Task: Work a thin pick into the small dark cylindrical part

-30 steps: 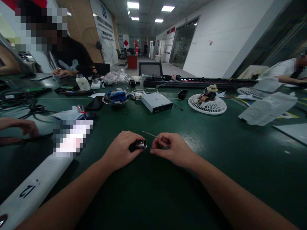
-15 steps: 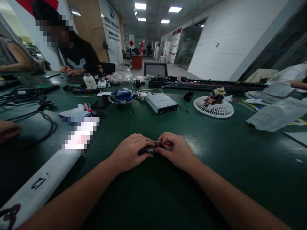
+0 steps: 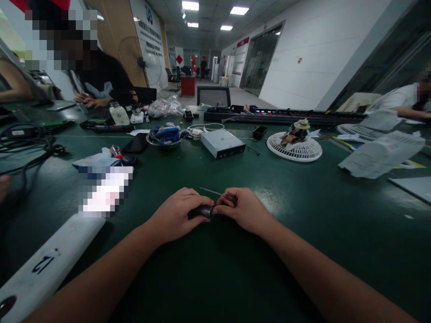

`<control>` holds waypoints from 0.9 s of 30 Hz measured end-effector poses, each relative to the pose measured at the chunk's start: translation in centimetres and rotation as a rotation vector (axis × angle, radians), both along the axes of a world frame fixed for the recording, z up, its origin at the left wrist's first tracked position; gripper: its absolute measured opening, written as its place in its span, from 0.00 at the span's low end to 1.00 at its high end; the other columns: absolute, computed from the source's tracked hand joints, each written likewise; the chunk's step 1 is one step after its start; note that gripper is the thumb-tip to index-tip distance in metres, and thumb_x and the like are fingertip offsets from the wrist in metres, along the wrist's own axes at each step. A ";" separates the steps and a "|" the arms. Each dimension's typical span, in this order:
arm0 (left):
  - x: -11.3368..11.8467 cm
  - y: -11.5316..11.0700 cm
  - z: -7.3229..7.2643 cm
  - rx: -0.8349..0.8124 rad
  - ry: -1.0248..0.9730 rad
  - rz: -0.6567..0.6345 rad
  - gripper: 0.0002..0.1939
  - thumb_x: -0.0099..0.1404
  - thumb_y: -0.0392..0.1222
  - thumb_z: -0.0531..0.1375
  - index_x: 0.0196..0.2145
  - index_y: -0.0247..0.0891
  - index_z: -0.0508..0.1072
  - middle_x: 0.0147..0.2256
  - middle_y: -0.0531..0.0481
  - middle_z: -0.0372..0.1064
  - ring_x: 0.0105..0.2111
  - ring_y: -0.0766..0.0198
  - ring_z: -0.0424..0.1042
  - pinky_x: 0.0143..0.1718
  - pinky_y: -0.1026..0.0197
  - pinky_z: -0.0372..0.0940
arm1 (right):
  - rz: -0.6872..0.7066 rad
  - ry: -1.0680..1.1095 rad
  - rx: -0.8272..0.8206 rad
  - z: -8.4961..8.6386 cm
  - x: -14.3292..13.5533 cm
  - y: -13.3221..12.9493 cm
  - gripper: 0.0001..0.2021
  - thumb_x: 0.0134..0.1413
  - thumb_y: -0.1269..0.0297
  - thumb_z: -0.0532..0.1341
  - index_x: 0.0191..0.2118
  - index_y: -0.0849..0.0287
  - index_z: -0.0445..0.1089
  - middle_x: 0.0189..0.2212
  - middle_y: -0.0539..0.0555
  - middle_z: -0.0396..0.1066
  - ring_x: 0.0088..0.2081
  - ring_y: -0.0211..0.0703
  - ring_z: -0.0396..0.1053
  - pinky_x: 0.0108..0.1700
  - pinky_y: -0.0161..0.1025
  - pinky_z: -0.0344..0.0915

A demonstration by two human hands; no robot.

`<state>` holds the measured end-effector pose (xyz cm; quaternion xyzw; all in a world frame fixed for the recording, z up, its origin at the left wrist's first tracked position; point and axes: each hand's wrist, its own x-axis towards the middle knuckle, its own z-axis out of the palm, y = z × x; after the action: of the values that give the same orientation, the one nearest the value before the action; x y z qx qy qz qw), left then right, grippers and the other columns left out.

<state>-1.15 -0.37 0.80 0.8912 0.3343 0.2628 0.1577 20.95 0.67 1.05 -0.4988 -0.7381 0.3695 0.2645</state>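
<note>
My left hand (image 3: 175,216) is closed around a dark cylindrical part (image 3: 204,211) low over the green table (image 3: 208,269). The part's open end faces right, and the rest of it is hidden in the palm. My right hand (image 3: 247,210) grips a thin metal rod (image 3: 211,191), which points up and left above the part. The thumb and a finger of my right hand are at the part's open end. What those fingertips pinch, if anything, is too small to make out.
Beyond my hands stand a grey disc drive (image 3: 222,144), a bowl with blue items (image 3: 165,136) and a white fan grille (image 3: 294,148). A white device (image 3: 50,255) lies at the left, cables (image 3: 25,148) behind it. People sit at the far left and right.
The rod in my right hand has tilted, its free tip now higher and clear of my left fingers. The whole view has shifted slightly, moving the table items left in the picture.
</note>
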 end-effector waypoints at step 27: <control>0.4 0.3 -0.3 0.079 -0.021 0.090 0.13 0.61 0.39 0.64 0.45 0.40 0.75 0.39 0.48 0.77 0.39 0.56 0.73 0.43 0.50 0.64 | -0.046 -0.103 0.436 0.6 -1.9 -1.7 0.07 0.48 0.72 0.61 0.24 0.57 0.62 0.24 0.49 0.68 0.26 0.37 0.64 0.31 0.36 0.59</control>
<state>-0.72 -0.12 0.47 0.8780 0.3617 0.2920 0.1141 19.09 -1.04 1.67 -0.4650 -0.8013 0.1692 0.3362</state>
